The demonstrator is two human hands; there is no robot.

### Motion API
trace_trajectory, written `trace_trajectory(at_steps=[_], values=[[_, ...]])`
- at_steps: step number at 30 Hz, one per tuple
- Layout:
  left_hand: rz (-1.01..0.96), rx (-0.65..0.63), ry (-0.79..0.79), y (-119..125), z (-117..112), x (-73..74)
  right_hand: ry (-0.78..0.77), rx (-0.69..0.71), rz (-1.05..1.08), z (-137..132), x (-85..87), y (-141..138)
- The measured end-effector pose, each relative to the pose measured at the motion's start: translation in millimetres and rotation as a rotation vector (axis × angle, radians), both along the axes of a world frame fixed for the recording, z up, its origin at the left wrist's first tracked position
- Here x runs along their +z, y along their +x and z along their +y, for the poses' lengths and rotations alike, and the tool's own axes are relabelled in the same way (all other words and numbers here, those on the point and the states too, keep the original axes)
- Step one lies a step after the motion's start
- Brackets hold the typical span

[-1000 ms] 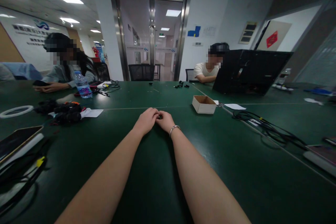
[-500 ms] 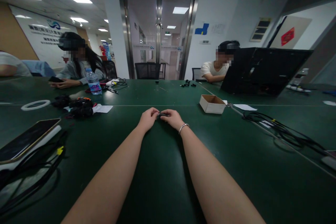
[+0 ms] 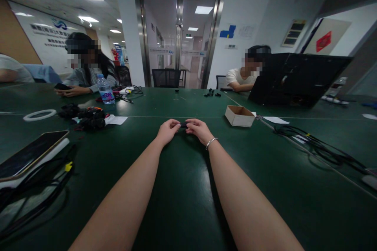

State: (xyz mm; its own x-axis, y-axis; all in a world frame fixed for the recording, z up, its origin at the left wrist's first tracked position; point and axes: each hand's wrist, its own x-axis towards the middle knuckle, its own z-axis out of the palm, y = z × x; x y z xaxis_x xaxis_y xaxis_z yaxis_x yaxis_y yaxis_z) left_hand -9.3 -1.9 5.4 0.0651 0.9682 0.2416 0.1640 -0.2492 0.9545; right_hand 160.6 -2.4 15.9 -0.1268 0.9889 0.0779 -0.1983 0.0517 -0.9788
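Observation:
Between my two hands, over the middle of the green table [image 3: 182, 180], is a small black piece [image 3: 183, 125], too small to identify. My left hand [image 3: 169, 131] pinches its left end with thumb and fingertips. From the other side, my right hand [image 3: 198, 129], with a silver bracelet at the wrist, has its fingers closed on the right end. Both forearms reach forward across the table. Fingers cover the ends of the piece.
An open cardboard box [image 3: 240, 117] stands right of my hands. Small black pieces [image 3: 211, 93] lie farther back. Left are black gear [image 3: 91, 117], a water bottle [image 3: 105, 89], a white ring [image 3: 39, 115] and a phone [image 3: 32, 153]. Cables [image 3: 318, 145] and a monitor [image 3: 297, 80] are right. Two people sit across.
My right hand has shifted slightly right and its grip on the black piece has changed. The piece now shows as a short dark bar between the fingertips. My left hand has barely moved.

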Motion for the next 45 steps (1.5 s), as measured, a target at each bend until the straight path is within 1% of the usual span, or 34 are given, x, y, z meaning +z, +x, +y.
trace_trajectory(at_steps=[3, 9, 14, 22, 31, 41, 45], values=[[-0.009, -0.013, -0.011, -0.4, 1.5, -0.9, -0.003, 0.019, 0.012, -2.1, 1.3, 1.7], [0.066, -0.019, -0.001, -3.0, 5.3, -4.1, 0.01, 0.068, 0.034, -3.6, 2.3, 3.7], [0.086, -0.016, -0.019, -4.1, 7.3, -6.8, 0.009, 0.078, 0.031, -2.4, 2.0, 4.8], [0.103, -0.01, -0.047, -4.3, 5.8, -4.8, 0.013, 0.1, 0.028, -1.8, 1.7, 5.7], [0.136, 0.023, -0.071, -0.7, 0.9, 2.5, 0.019, 0.106, 0.037, 0.5, -0.9, 5.5], [0.115, -0.004, -0.059, -2.7, 7.5, -5.9, 0.011, 0.101, 0.042, -2.3, 1.9, 5.4], [0.086, -0.006, -0.013, -1.7, 5.7, -5.0, -0.001, 0.083, 0.053, -3.6, 3.3, 4.3]])
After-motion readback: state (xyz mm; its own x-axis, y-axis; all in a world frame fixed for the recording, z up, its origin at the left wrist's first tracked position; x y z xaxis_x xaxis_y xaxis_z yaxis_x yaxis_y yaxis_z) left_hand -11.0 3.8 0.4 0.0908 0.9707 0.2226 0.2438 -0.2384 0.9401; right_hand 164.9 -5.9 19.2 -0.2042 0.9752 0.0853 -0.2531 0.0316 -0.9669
